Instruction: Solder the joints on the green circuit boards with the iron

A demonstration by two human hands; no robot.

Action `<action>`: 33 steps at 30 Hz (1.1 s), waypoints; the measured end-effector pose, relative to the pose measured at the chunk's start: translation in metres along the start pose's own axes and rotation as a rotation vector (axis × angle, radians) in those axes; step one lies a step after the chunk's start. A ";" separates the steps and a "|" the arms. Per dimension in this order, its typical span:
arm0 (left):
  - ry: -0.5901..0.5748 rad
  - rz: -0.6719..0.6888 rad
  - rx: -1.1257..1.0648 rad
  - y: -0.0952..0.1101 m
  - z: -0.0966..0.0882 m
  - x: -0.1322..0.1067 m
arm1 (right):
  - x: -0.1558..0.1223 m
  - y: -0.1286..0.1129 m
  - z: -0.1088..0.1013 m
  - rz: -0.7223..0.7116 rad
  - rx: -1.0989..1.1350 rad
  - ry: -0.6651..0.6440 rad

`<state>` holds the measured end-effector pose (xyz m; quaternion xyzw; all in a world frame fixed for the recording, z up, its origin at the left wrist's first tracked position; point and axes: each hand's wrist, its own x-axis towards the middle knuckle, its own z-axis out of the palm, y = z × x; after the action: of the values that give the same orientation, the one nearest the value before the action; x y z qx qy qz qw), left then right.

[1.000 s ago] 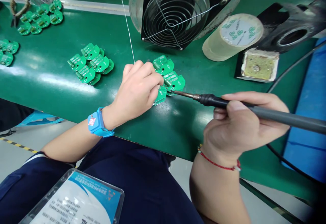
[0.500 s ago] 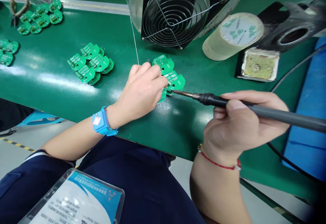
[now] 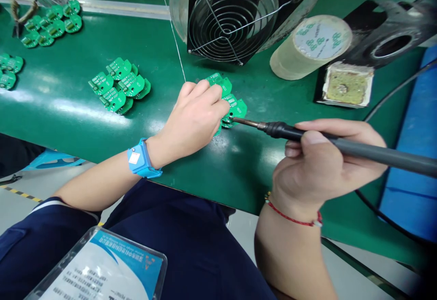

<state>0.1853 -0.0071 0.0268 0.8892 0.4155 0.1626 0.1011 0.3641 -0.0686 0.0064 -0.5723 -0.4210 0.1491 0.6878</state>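
Observation:
My right hand (image 3: pixel 321 159) grips a soldering iron (image 3: pixel 283 131) like a pen, its metal tip pointing left. That tip touches, or nearly touches, the front edge of the green circuit boards (image 3: pixel 237 106) in the middle of the bench. Over the left part of these boards, my left hand (image 3: pixel 198 113) is closed in a pinch. A thin solder wire (image 3: pixel 175 36) runs down from above into its fingers. The wire's end and the fingertips are hidden behind the hand. A blue wrist strap (image 3: pixel 141 159) is round my left wrist.
A caged fan (image 3: pixel 227 22) stands behind the boards. Right of it are a roll of clear tape (image 3: pixel 290 58), a tip-cleaning sponge (image 3: pixel 348 86) and a black iron holder (image 3: pixel 385 40). More circuit boards (image 3: pixel 119 86) lie to the left, with pliers (image 3: pixel 20 15) further back. A blue bin (image 3: pixel 409 168) is at right.
My left hand has shifted slightly right, closer to the iron's tip, still pinching the wire. The iron has barely moved; the whole view shifts a little.

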 end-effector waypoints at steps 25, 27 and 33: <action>0.127 -0.164 -0.024 -0.022 -0.029 0.008 | 0.001 -0.004 0.004 -0.037 0.084 0.064; 0.164 -0.258 -0.081 -0.037 -0.033 0.009 | 0.000 -0.004 0.004 -0.030 0.077 0.079; -0.057 -0.350 -0.202 -0.066 -0.026 0.008 | 0.001 -0.004 0.005 -0.032 0.075 0.125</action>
<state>0.1339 0.0416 0.0313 0.7930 0.5423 0.1582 0.2282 0.3597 -0.0656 0.0108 -0.5474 -0.3803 0.1176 0.7361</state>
